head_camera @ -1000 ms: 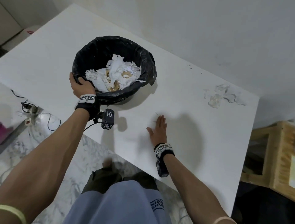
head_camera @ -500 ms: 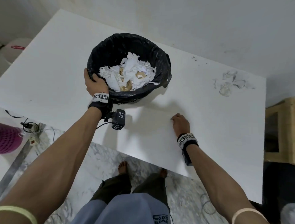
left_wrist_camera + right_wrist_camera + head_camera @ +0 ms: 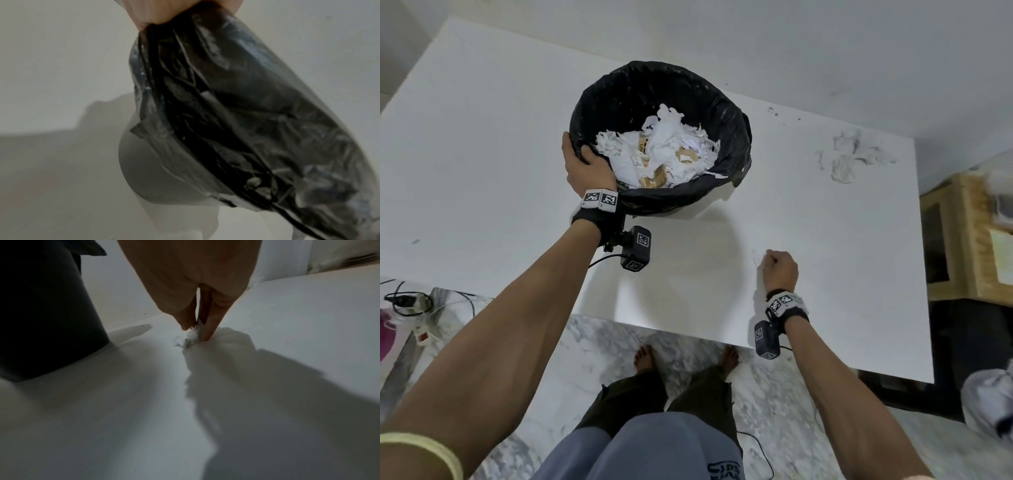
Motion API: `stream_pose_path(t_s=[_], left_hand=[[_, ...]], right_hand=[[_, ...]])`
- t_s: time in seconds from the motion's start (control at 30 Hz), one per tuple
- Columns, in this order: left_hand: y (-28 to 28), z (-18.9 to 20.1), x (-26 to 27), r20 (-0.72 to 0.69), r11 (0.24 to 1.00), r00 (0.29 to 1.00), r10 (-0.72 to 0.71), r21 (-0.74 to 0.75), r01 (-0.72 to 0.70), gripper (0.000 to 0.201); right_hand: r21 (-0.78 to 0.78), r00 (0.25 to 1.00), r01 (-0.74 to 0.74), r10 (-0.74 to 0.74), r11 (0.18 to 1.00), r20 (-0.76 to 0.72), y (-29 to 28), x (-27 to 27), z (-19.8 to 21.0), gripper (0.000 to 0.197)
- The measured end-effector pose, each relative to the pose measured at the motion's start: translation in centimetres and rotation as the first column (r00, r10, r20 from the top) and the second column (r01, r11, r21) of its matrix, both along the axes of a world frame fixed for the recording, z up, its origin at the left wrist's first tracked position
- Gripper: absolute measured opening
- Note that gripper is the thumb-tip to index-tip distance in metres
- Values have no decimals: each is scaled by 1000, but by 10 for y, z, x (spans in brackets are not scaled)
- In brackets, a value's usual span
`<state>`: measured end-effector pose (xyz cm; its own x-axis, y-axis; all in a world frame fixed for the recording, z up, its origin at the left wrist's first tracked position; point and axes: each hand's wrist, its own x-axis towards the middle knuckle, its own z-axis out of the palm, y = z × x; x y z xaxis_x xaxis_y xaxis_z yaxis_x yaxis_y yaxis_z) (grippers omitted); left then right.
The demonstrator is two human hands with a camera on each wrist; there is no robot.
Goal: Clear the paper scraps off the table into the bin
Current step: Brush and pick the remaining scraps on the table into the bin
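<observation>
Notably, the right hand [image 3: 780, 270] is curled into a fist in the head view, which hides its fingertips; the right wrist view shows its grip pinching a small white paper scrap [image 3: 192, 335] against the white rectangular surface [image 3: 482, 154], thumb and fingertips pressed together on it. How much of the scrap lies inside the pinch cannot be made out. The left hand [image 3: 585, 168] grips the near rim of the round bin lined with a black plastic bag [image 3: 664, 102], thumb over the edge; its fingers under the rim are hidden in the head view, and the left wrist view is blurred, showing bunched bag plastic and the grey bin wall. The bin stands on the surface, left of the right hand and apart from it, holding a heap of torn white and brown paper [image 3: 657, 154]. A cluster of pale crumpled scraps [image 3: 849, 154] lies near the far right corner, well apart from both hands. A wooden cabinet [image 3: 969, 240] beside the surface is cut off by the frame edge.
</observation>
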<state>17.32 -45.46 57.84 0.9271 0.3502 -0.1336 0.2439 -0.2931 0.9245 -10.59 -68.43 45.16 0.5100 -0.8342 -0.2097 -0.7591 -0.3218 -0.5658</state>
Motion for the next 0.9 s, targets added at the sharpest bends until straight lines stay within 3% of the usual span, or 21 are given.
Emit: stream_pose_path(t_s=[0.13,0.27,0.37,0.47,0.53,0.77,0.9], left_hand=[[-1,-3,5,0,999,1000,-29,13,29,43],[1,-6,7,5,999,999,-44,14,44,43],[2,-3,5,-8,999,999,-50,4,50,43],[1,1,2,-18,998,997,-68,-1,68,44],[-1,5,-2,-20,997,997,-81,-2,81,44],[-21,17,-26,-15,990,990,-138,-32,137,44],[-35,20,-42,-40,987,987,-154,-57,152,43]], right_hand=[[-72,985,-158,153,985,-75,31,11,-6,20],[-81,967,-224,211,971,-140,31,22,-4,26],[-11,976,-124,120,992,-182,9,25,8,21],[130,994,72,-61,989,-92,-20,23,30,7],[162,995,102,-99,982,-24,-36,25,55,5],[133,943,-22,-23,991,331,-46,80,169,10],[45,901,-114,84,992,426,-15,121,191,11]])
